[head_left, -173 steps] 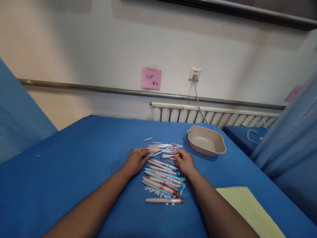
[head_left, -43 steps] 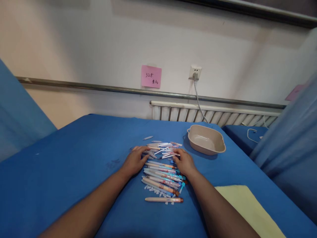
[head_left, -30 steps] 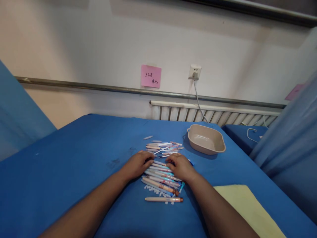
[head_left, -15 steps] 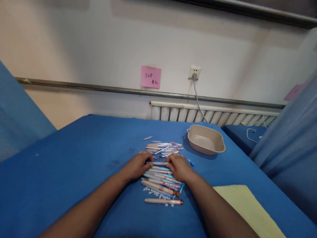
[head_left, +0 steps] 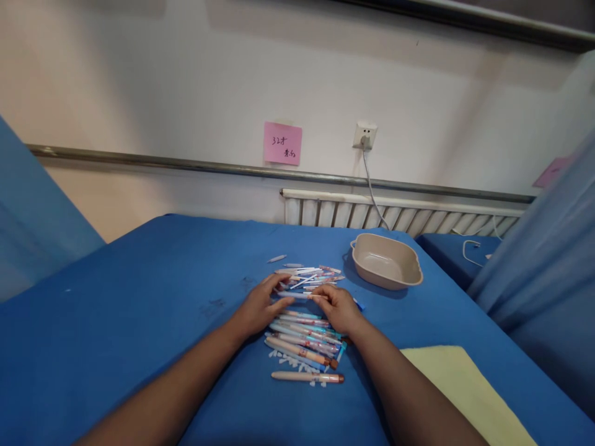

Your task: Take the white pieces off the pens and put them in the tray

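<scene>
A pale pen (head_left: 295, 295) lies crosswise between my hands. My right hand (head_left: 341, 308) pinches its right end between thumb and fingers. At the pen's left end, my left hand (head_left: 260, 308) is open, thumb and fingers apart around the tip. Just beyond is a loose pile of pen parts and thin white refills (head_left: 304, 282). On the near side lie several assembled-looking pens (head_left: 304, 337) side by side, with small white pieces (head_left: 295, 364) partly under them. A beige pen with a brown end (head_left: 307, 377) lies by itself closest to me.
A beige plastic basin (head_left: 388, 263) stands at the back right of the blue-covered table (head_left: 139, 297). Yellow cloth or paper (head_left: 458, 384) lies at the right, beside my forearm. A radiator (head_left: 344, 210) runs along the wall behind. Blue curtains (head_left: 553, 297) hang at both sides.
Both hands have moved slightly away from me, toward the pile, with the pale pen. My left thumb and fingers have spread apart, while my right hand still pinches the pen.
</scene>
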A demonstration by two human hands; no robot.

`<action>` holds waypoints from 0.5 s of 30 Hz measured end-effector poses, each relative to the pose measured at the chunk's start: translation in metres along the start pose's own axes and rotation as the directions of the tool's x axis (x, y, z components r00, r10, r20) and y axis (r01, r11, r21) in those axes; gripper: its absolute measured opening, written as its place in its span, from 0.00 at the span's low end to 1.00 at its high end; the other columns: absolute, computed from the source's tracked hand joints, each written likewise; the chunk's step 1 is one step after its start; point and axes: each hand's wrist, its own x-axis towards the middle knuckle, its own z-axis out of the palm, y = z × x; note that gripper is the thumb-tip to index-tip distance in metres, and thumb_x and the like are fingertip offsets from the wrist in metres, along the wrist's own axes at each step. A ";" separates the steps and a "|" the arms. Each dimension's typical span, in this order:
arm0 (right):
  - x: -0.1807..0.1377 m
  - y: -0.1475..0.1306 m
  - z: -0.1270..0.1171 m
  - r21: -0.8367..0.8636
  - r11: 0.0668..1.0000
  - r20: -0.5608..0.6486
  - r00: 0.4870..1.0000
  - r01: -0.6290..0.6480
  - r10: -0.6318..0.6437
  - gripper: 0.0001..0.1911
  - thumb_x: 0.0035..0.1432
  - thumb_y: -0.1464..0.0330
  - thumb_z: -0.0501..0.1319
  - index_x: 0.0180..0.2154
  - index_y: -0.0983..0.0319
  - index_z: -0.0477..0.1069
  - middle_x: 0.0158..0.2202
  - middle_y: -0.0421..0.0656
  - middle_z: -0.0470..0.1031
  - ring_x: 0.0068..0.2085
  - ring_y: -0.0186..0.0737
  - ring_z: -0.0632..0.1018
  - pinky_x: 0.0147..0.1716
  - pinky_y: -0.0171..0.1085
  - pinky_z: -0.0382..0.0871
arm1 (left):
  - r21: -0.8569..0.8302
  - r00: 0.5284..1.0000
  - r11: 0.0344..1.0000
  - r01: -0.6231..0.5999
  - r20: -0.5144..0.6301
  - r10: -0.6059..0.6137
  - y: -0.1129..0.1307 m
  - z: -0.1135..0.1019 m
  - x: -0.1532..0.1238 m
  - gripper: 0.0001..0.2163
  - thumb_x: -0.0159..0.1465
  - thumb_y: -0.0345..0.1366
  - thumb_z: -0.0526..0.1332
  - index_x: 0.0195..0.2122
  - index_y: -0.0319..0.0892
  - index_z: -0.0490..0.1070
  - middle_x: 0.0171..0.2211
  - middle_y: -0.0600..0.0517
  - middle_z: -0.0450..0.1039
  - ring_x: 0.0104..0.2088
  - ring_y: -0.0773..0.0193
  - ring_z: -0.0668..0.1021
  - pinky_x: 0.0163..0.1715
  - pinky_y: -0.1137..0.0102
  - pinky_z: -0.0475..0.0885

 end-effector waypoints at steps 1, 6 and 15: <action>0.000 0.000 0.000 0.005 1.000 0.006 1.000 -0.003 0.003 0.08 0.58 0.65 0.56 0.35 0.59 0.73 0.32 0.40 0.74 0.33 0.35 0.73 0.34 0.33 0.64 | -0.015 1.000 1.000 -0.008 -0.012 0.008 -0.001 0.001 0.000 0.18 0.60 0.40 0.56 0.51 0.43 0.65 0.43 0.49 0.71 0.41 0.61 0.73 0.43 0.68 0.67; -0.001 -0.006 -0.001 0.030 1.000 0.017 1.000 -0.003 0.002 0.08 0.57 0.66 0.56 0.35 0.60 0.72 0.32 0.40 0.73 0.33 0.35 0.72 0.34 0.33 0.64 | -0.026 0.997 0.996 0.082 0.012 -0.081 -0.005 0.003 0.000 0.14 0.64 0.41 0.50 0.45 0.42 0.69 0.36 0.51 0.73 0.37 0.62 0.74 0.40 0.67 0.69; -0.001 -0.005 -0.001 0.042 0.999 0.000 1.000 0.003 -0.003 0.08 0.57 0.66 0.56 0.35 0.60 0.72 0.32 0.40 0.73 0.33 0.35 0.72 0.34 0.33 0.64 | -0.028 0.998 0.998 0.055 0.038 -0.054 0.000 0.002 -0.002 0.18 0.63 0.40 0.53 0.52 0.42 0.65 0.35 0.52 0.72 0.34 0.64 0.74 0.36 0.70 0.69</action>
